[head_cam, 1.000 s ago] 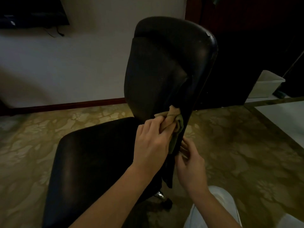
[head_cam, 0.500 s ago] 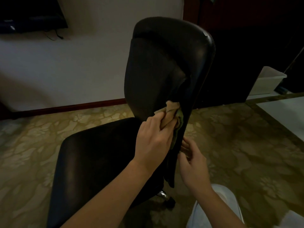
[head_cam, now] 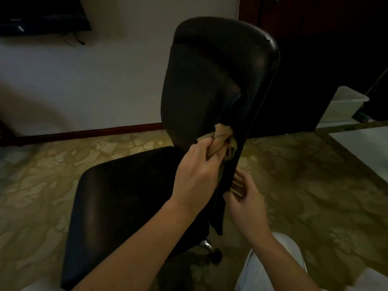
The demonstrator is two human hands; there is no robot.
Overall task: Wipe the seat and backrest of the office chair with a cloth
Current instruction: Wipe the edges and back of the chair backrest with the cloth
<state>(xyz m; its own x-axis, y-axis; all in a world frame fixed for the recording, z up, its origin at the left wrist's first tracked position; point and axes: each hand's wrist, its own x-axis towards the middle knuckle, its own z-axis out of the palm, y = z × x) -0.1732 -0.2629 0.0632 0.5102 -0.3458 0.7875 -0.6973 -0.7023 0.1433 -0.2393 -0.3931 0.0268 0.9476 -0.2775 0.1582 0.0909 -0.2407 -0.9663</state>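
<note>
A black office chair stands in front of me, its backrest (head_cam: 210, 80) upright at centre and its seat (head_cam: 126, 196) lower left. My left hand (head_cam: 197, 175) grips a bunched tan-green cloth (head_cam: 222, 139) and presses it against the lower right part of the backrest. My right hand (head_cam: 245, 198) holds the backrest's right edge just below the cloth, thumb at the front and fingers behind. The chair's base (head_cam: 207, 244) shows partly under the seat.
A patterned yellowish floor (head_cam: 315, 196) lies all around. A white wall with a dark red skirting board (head_cam: 84, 131) is behind. A pale plastic bin (head_cam: 344, 106) sits at the far right beside dark furniture (head_cam: 315, 59). My light trouser leg (head_cam: 273, 265) is at bottom right.
My left hand has slid the cloth a little upward along the backrest's lower right side. My right hand has kept its hold on the edge.
</note>
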